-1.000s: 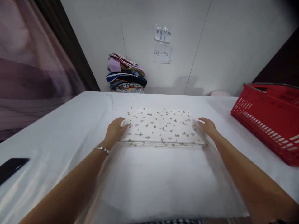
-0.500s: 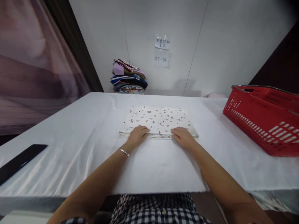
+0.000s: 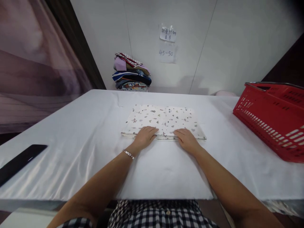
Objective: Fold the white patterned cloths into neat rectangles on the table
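Observation:
A folded white cloth (image 3: 163, 118) with a small scattered print lies flat on the white-covered table, its layered folded edge towards me. My left hand (image 3: 144, 137) rests on that near edge, left of its middle, fingers lying outstretched on top and thumb by the edge. A silver bracelet (image 3: 128, 154) circles the left wrist. To the right, my right hand (image 3: 187, 140) lies on the same edge in a like way, its fingers pointing inward. A short stretch of the edge shows between both hands. The undersides of the hands are hidden.
A red plastic basket (image 3: 268, 117) stands at the table's right. At the left edge lies a black phone-like slab (image 3: 22, 161). Folded fabrics (image 3: 131, 74) are stacked by the back wall, beside two paper notes (image 3: 167, 53). A curtain (image 3: 42, 69) hangs at left.
My left hand has slid slightly right along the cloth's near edge, closer to my right hand. The right hand stays about where it was. The camera view has shifted slightly.

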{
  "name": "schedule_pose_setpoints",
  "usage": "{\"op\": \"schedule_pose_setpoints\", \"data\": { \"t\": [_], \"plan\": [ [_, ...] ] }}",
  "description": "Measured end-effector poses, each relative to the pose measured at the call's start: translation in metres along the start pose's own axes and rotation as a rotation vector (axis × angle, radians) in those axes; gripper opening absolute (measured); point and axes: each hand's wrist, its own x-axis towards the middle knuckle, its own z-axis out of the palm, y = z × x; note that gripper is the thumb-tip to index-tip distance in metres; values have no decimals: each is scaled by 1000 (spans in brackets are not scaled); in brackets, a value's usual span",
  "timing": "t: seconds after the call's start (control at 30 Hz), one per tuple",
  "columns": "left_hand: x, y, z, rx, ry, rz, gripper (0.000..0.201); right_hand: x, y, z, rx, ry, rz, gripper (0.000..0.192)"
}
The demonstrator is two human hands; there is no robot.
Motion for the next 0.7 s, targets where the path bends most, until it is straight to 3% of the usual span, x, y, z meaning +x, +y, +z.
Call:
{"op": "schedule_pose_setpoints", "data": {
  "t": [0.37,0.53,0.7],
  "plan": [
    [10,11,-4,55,6,-2,30,4,0,8,-25,83,23,32],
    [8,13,-5,41,-54,-3,28,1,1,6,-15,13,16,32],
    [4,12,-5,30,-16,40,25,-1,1,4,-9,1,11,31]
  ]
}}
